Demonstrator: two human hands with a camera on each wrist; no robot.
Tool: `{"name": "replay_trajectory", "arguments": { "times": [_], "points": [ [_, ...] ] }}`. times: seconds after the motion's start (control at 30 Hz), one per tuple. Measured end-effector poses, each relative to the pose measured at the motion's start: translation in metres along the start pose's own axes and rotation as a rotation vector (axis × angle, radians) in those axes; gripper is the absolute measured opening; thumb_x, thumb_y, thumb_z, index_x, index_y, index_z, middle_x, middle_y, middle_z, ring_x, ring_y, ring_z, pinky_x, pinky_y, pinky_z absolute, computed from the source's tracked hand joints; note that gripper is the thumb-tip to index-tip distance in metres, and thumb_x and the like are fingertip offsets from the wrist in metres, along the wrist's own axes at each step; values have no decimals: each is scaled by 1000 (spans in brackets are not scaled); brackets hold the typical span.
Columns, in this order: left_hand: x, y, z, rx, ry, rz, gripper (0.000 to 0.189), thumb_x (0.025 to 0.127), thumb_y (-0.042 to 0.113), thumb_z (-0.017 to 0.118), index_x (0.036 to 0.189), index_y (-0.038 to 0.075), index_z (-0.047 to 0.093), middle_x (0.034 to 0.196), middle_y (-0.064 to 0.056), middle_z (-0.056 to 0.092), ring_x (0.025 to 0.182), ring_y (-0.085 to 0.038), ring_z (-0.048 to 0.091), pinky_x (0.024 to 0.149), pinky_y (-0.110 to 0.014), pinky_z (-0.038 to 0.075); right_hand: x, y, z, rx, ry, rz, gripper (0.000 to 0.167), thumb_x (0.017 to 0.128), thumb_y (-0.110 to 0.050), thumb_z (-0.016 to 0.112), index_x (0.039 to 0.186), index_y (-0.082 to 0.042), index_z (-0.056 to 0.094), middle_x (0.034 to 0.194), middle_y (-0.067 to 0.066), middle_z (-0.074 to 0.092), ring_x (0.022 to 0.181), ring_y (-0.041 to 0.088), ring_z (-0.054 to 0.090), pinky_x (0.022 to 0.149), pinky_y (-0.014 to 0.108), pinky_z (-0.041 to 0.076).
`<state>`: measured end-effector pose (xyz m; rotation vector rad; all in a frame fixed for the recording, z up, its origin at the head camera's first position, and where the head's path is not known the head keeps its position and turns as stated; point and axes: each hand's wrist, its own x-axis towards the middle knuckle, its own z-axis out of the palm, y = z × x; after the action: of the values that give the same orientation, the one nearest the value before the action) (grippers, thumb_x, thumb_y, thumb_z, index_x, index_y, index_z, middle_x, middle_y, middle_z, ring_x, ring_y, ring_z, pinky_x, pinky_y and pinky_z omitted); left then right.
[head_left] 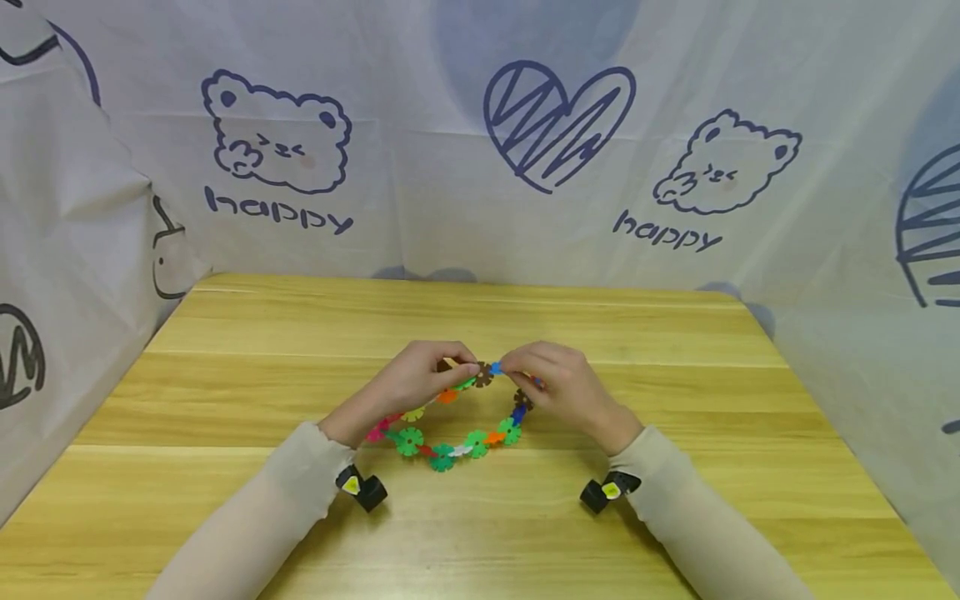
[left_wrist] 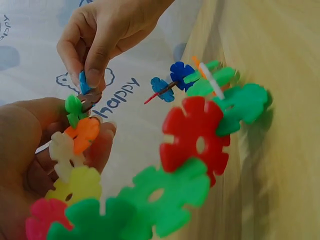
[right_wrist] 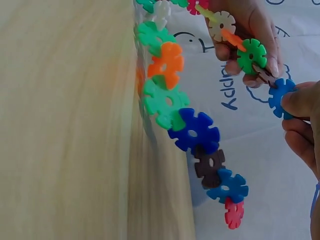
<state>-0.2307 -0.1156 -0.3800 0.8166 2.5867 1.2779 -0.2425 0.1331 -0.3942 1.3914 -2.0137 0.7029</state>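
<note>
A chain of slotted plastic snowflake discs [head_left: 408, 442] in many colours hangs in a loose loop over the table, its two ends apart. My left hand [head_left: 416, 375] holds the chain near one end, fingertips at the brown disc [head_left: 483, 374] beside a green disc [right_wrist: 251, 56]. Thumb and fingers of my right hand [head_left: 566, 383] pinch the blue disc [right_wrist: 281, 97], which meets the brown one edge to edge. The chain's other end, a small red disc [right_wrist: 234, 213] joined to another blue disc [right_wrist: 227, 186], dangles below my right hand.
Underneath is a wooden table [head_left: 480, 533] with light grain. A white cloth [head_left: 420, 233] with bear and heart drawings stands behind it and along the sides. Black wrist cameras [head_left: 367, 492] are strapped over both sleeves.
</note>
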Motion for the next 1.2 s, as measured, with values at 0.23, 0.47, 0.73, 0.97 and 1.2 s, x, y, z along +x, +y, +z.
{"name": "replay_trajectory", "arguments": {
  "times": [0.23,0.47,0.73,0.97,1.2],
  "points": [
    [1,-1,2,-23,48,62,14,98,27,61,96,19,73,91,8,68,82,-12,61,77,-33,53,0,-3,5,-7,73,-62,18,77,8,77,92,-2,74,92,7,73,82,21,70,71,30,57],
    [4,-4,5,-53,57,43,15,98,28,62,96,19,73,93,8,69,85,-13,62,77,-33,53,2,-5,5,-25,55,3,8,86,1,73,93,-4,73,91,6,73,81,19,70,70,29,57],
    [3,1,8,126,90,55,22,98,33,60,109,16,70,104,5,69,96,-15,65,83,-34,54,1,-3,5,12,-30,175,15,82,-2,78,94,-8,71,91,1,72,77,11,66,66,27,55],
    [2,9,18,366,161,173,28,94,32,68,113,12,69,111,0,68,98,-17,64,82,-35,54,-1,-4,7,51,-61,235,13,86,-6,76,97,-9,70,91,0,71,79,10,67,66,32,56],
    [2,5,25,384,162,228,14,94,23,68,106,15,72,98,4,70,82,-9,65,67,-24,52,-1,-5,10,56,-90,266,14,87,-6,75,99,-10,72,94,0,71,82,11,67,67,31,56]
  ]
}}
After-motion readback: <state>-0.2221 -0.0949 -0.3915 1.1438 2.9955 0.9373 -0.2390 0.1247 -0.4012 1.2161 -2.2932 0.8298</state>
